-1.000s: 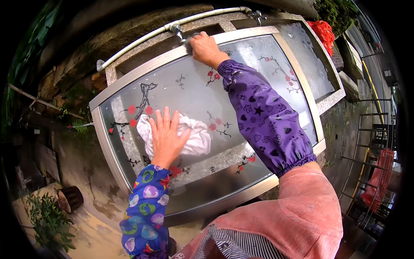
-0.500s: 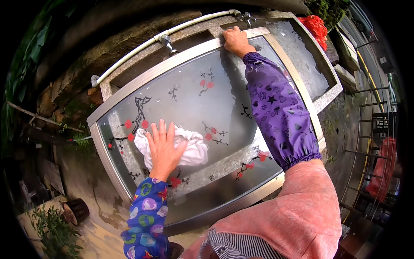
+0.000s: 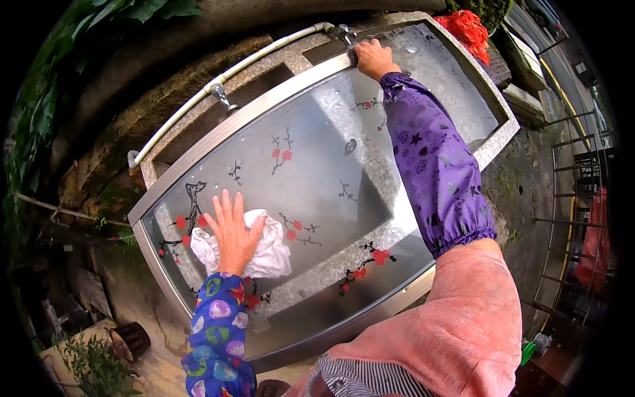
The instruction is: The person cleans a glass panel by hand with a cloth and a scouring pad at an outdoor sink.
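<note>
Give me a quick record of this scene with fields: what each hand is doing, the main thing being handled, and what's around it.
Left hand: left hand pressed flat, fingers spread, on a white cloth lying on the glass.
Right hand: right hand gripping the far edge of the metal frame.
Main thing: frosted glass panel with red blossom and dark branch print, in a silver metal frame, lying over a stone trough.
Sleeves: blue patterned on the left arm, purple starred on the right.
Around: white pipe with a tap behind; red fabric at far right; potted plant below left.

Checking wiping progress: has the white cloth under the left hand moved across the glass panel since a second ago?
Yes. The white cloth under the left hand has slid toward the panel's left frame edge, away from the blossom sprig.
</note>
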Demonstrator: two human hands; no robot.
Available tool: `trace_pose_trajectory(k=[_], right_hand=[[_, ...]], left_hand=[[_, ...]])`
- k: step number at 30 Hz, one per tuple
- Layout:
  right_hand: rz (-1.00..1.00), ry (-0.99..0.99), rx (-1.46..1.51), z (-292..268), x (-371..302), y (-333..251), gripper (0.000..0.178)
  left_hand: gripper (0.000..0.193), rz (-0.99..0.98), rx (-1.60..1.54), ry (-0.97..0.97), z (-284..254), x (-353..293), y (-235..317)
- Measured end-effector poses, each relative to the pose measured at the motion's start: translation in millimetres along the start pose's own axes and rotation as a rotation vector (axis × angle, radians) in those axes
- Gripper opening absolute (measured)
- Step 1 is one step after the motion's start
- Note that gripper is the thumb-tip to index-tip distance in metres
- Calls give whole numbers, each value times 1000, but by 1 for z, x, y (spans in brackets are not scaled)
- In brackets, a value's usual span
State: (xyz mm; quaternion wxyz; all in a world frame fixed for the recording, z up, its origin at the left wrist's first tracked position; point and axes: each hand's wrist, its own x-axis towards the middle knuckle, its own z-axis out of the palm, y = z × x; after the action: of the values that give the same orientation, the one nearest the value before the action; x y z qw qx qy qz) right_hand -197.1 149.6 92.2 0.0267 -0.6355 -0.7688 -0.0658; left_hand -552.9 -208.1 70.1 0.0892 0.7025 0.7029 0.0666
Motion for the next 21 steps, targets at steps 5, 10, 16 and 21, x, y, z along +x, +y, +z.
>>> trace_pose_trajectory(k=[5,10,16,21], right_hand=[[-466,-13,115,-13,-27,-110,25],[-421,-21,151,-7,-10,-67,27],[26,-258,-38,0,24,70,34],[338,-341,148,48,-73,168,37]], left_hand=[[74,-53,38,-18,-2,-6,-7],[73,-35,43,-32,-5,-9,-7],[73,-2,10,1,-2,-4,-3],[73,-25,77,-8,-10,-9,-7]])
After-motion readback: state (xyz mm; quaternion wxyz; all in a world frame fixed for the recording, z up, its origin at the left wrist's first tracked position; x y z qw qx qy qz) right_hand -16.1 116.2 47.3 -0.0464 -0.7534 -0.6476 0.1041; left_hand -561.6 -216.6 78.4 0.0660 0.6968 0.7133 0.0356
